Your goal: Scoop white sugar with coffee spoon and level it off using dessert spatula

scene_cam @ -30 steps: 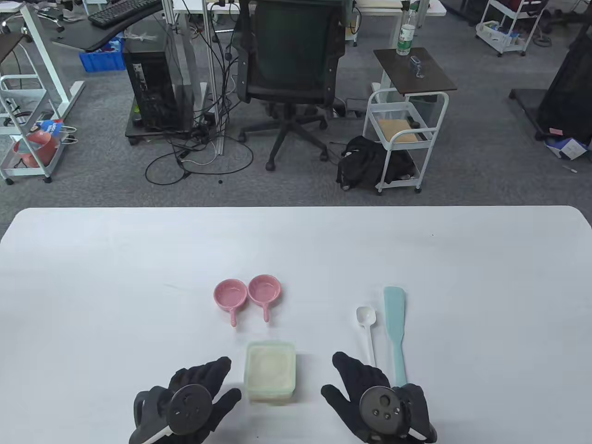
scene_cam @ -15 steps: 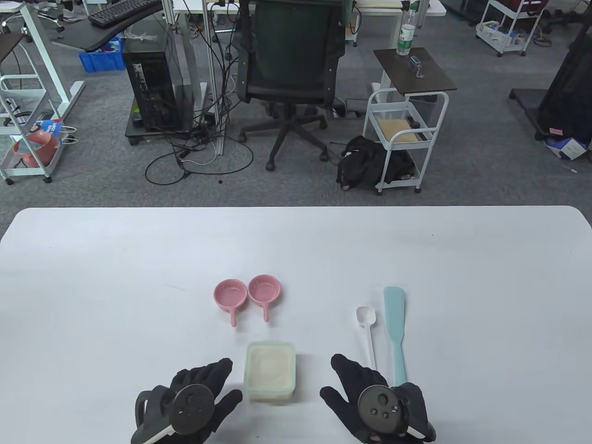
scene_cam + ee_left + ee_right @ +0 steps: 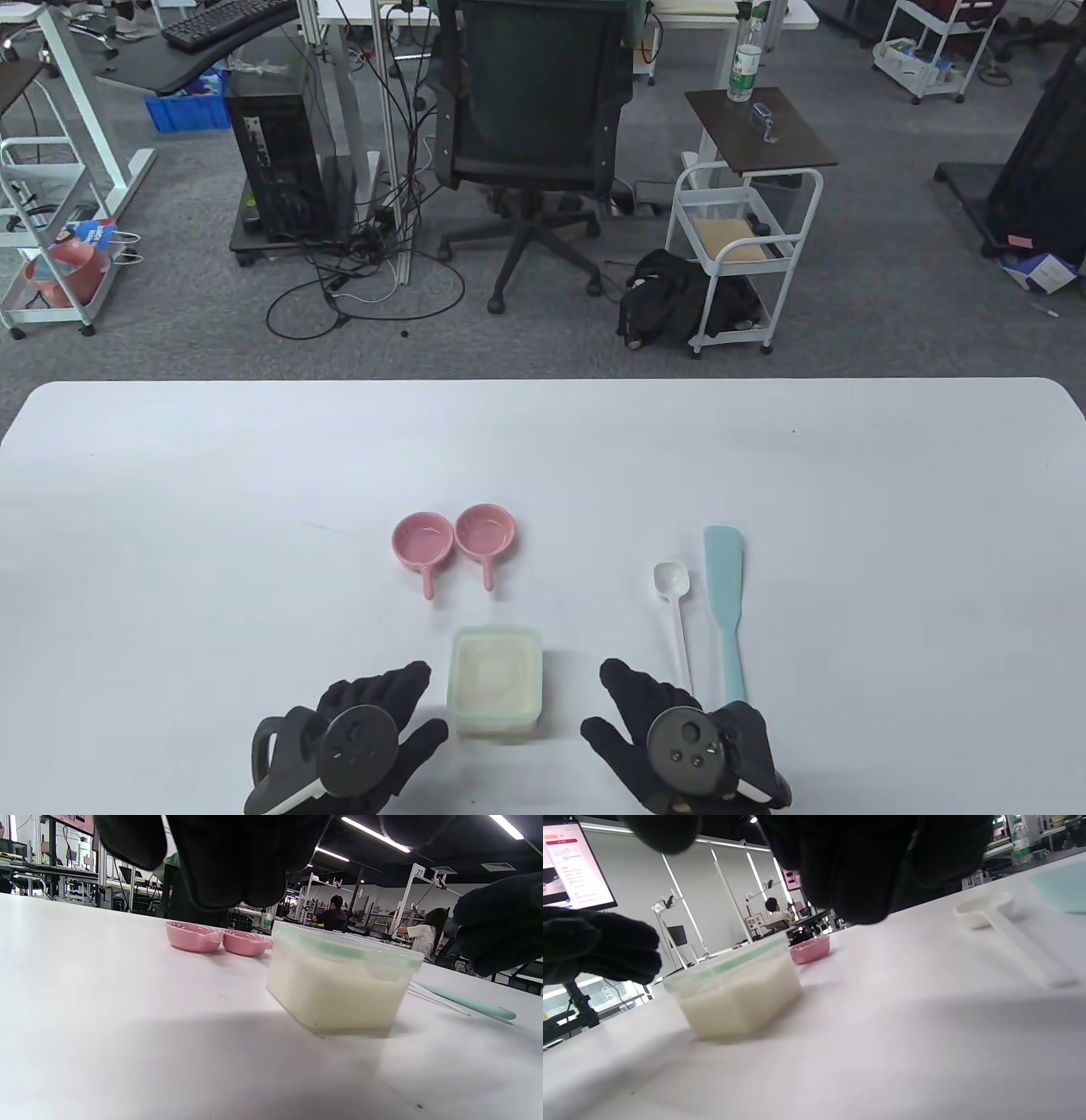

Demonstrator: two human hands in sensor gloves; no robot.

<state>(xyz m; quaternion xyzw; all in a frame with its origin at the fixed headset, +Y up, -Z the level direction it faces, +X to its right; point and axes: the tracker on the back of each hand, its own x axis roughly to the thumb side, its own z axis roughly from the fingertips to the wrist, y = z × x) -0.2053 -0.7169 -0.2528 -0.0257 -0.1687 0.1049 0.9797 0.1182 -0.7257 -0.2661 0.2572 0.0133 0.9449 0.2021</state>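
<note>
Two gloved hands low at near edge of white table [image 3: 170, 509], each w/ one tracker on its back; left hand [image 3: 356, 747] sits just left of sugar tub, fingers spread & relaxed, holding nothing; right hand [image 3: 679, 747] sits right of tub, fingers spread likewise, grasping nothing, its far side over the near ends of both tool handles, contact can't be told. One clear square tub of white sugar [image 3: 496, 682] btwn the hands, green-rimmed. Two pink handled dishes [image 3: 454, 536] side by side, touching, beyond the tub. One white coffee spoon [image 3: 672, 594] flat on table, bowl away from person; one mint dessert spatula [image 3: 726, 594] just right of it, roughly parallel.
</note>
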